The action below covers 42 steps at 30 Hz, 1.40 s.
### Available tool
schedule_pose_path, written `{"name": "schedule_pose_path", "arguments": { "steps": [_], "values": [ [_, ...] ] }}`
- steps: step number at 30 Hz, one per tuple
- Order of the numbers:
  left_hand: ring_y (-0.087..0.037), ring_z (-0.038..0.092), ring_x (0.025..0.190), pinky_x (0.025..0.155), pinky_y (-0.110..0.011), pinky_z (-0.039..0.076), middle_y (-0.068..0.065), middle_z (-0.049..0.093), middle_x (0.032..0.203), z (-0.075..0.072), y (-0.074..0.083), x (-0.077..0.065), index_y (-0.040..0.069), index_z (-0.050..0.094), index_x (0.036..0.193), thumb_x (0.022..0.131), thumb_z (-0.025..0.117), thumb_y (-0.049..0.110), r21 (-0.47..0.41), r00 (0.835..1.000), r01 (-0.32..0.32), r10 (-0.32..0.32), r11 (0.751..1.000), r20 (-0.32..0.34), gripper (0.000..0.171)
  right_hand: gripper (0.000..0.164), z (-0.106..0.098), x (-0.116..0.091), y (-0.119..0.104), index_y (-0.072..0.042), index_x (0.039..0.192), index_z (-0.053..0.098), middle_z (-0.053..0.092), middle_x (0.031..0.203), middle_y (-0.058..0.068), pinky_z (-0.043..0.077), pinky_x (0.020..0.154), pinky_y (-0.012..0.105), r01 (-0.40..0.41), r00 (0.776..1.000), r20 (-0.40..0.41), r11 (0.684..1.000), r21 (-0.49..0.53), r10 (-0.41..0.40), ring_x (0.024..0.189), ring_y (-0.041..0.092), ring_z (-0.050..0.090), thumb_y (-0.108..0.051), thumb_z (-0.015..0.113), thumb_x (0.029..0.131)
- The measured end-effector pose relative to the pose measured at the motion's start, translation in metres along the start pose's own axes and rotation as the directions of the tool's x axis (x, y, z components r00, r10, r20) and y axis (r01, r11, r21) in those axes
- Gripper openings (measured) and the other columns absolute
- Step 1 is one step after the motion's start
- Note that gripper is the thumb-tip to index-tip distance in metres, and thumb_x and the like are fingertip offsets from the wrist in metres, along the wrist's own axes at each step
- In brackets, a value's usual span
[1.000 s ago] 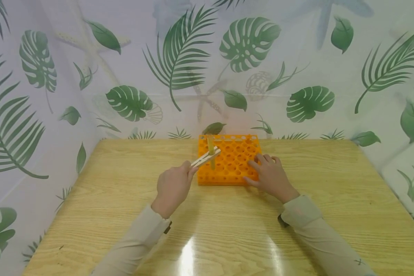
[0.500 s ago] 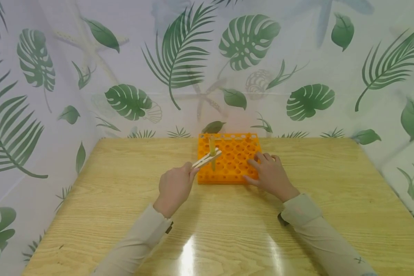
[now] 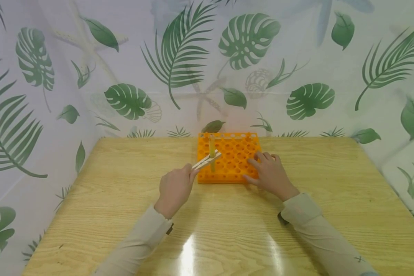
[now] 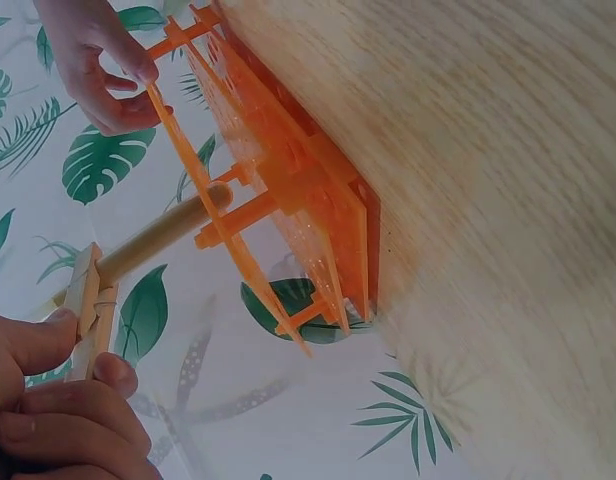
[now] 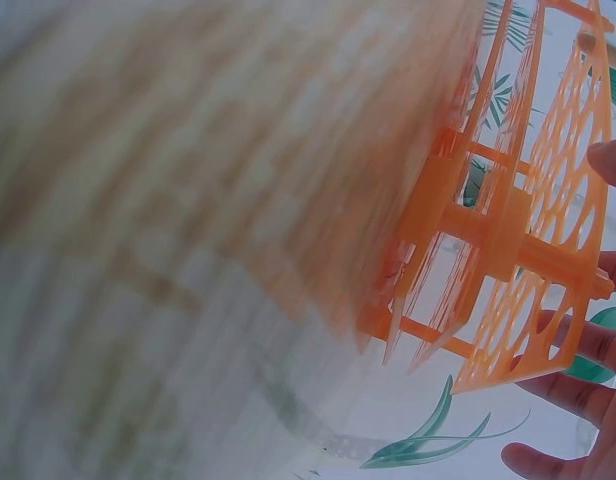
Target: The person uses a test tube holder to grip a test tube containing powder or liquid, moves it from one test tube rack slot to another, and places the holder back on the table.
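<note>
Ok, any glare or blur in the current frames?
Head: two white glare streaks on the pale wood-grain tabletop, slightly soft overall. Left wrist: a little dim, but the yellowish cylindrical tube and orange plastic multi-hole rack read clearly. Right wrist: the tabletop is smeared out of focus; the rack is sharper.

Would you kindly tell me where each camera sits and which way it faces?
Head: worn on the head, facing forward and down at the orange rack and table; left hand, right hand and both sleeves show.
Left wrist: worn there, facing the clothespin, tube and rack; parts of both hands show.
Right wrist: worn there, facing the rack's side; part of the right hand shows.
Head and left wrist share the clothespin, tube, rack and both hands.
</note>
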<state>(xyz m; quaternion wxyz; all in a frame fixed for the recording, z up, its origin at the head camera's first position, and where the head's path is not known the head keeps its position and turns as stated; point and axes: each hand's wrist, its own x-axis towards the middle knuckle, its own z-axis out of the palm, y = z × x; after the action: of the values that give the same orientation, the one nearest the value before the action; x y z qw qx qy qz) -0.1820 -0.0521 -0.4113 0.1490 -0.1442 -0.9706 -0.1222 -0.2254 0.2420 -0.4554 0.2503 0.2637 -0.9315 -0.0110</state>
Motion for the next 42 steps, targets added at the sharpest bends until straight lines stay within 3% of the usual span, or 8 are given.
{"name": "schedule_pose_path", "arguments": {
  "steps": [8, 18, 34, 42],
  "values": [
    [-0.009, 0.024, 0.037, 0.035, -0.020, 0.017, 0.003, 0.028, 0.047, 0.004, 0.001, -0.004, 0.010, 0.049, 0.074, 0.096, 0.049, 0.039, 0.001, 0.999, 0.024, -0.024, 1.000, 0.022, 0.036, 0.050, 0.000, 0.001, 0.000, -0.012, 0.100, 0.064, 0.058, 0.095, 0.012, 0.048, 0.076, 0.055, 0.000, 1.000, 0.004, 1.000, -0.011, 0.000, 0.087, 0.032, 0.057, -0.055, 0.069, 0.075],
    [-0.009, 0.023, 0.037, 0.035, -0.020, 0.016, 0.003, 0.029, 0.046, 0.011, 0.000, -0.007, 0.010, 0.050, 0.074, 0.095, 0.053, 0.037, 0.010, 1.000, 0.024, -0.024, 1.000, -0.002, 0.034, 0.050, 0.000, 0.001, 0.000, -0.012, 0.100, 0.064, 0.058, 0.094, 0.012, 0.048, 0.076, 0.055, -0.003, 1.000, 0.012, 1.000, -0.019, 0.004, 0.086, 0.032, 0.057, -0.055, 0.069, 0.075],
    [-0.009, 0.018, 0.038, 0.036, -0.019, 0.013, 0.004, 0.020, 0.047, 0.016, -0.001, -0.011, 0.011, 0.045, 0.072, 0.095, 0.050, 0.039, 0.037, 1.000, 0.020, -0.020, 0.999, 0.000, 0.037, 0.048, -0.002, 0.001, -0.001, -0.012, 0.098, 0.063, 0.056, 0.092, 0.012, 0.047, 0.075, 0.054, 0.003, 1.000, -0.013, 1.000, -0.006, -0.003, 0.084, 0.032, 0.056, -0.053, 0.069, 0.075],
    [-0.008, 0.020, 0.036, 0.034, -0.018, 0.014, 0.004, 0.027, 0.044, 0.016, 0.000, -0.011, 0.007, 0.058, 0.084, 0.095, 0.053, 0.037, 0.035, 1.000, 0.001, 0.000, 0.999, -0.021, 0.032, 0.048, -0.003, 0.001, -0.002, -0.012, 0.099, 0.064, 0.057, 0.093, 0.012, 0.047, 0.076, 0.054, -0.012, 1.000, 0.010, 1.000, -0.007, 0.013, 0.085, 0.032, 0.057, -0.052, 0.069, 0.075]
  ]
}}
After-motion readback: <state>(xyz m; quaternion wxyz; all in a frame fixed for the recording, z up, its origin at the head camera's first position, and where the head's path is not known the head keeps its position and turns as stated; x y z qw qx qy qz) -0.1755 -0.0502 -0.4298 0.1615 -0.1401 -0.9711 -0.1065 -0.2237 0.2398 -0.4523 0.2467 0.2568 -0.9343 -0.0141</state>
